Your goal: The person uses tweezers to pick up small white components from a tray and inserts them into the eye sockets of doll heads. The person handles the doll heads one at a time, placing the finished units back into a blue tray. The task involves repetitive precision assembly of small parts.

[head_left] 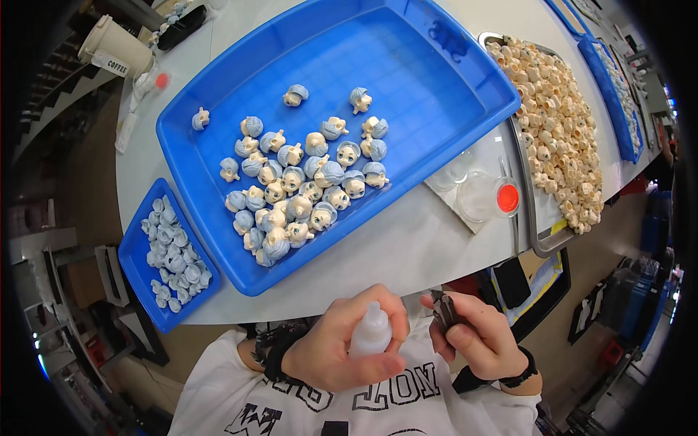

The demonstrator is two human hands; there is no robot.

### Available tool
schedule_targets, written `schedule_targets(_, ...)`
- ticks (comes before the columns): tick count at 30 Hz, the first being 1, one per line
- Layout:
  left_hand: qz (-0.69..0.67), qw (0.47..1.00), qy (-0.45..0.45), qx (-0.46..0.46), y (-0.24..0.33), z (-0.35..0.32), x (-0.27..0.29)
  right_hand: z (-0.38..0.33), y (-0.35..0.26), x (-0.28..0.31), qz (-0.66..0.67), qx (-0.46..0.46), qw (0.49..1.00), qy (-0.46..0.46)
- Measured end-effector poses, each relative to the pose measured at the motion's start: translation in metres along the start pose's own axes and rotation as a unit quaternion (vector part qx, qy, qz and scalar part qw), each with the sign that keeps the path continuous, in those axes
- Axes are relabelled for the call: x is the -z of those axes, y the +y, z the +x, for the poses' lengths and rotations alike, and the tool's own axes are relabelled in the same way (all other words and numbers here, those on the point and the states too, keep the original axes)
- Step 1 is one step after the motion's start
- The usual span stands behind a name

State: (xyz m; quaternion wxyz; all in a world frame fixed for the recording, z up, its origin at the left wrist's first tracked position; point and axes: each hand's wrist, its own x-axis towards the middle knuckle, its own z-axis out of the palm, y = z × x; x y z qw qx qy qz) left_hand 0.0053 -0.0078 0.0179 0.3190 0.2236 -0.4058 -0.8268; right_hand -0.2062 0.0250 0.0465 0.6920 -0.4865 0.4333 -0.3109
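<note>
My left hand is wrapped round a small white squeeze bottle, its nozzle pointing up. In my right hand is a dark metal tool, gripped between thumb and fingers; its exact kind does not show. Both hands are held close to my body, just off the table's near edge. Beyond them lies a large blue tray with many small doll heads, cream with pale blue hair, mostly grouped in its near left part.
A small blue tray of pale blue hair pieces sits at left. On the right, a metal tray is heaped with cream pieces. Between trays lies a clear container with a red top. A beige cup stands far left.
</note>
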Motion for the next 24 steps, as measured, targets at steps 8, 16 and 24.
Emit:
schedule_targets(8, 0.010, 1.000, 0.003, 0.003, -0.002, 0.000, -0.001, 0.003, -0.016, 0.002, -0.065, -0.005, 0.997, -0.049)
schedule_targets(16, 0.020, 0.999, 0.007, 0.033, 0.005, 0.000, -0.001, 0.006, -0.025, -0.003, -0.070, 0.000, 0.994, -0.084)
schedule_targets(24, 0.029, 0.999, 0.004, 0.014, 0.009, 0.003, 0.000, 0.009, -0.022, -0.008, -0.143, 0.071, 0.985, -0.061)
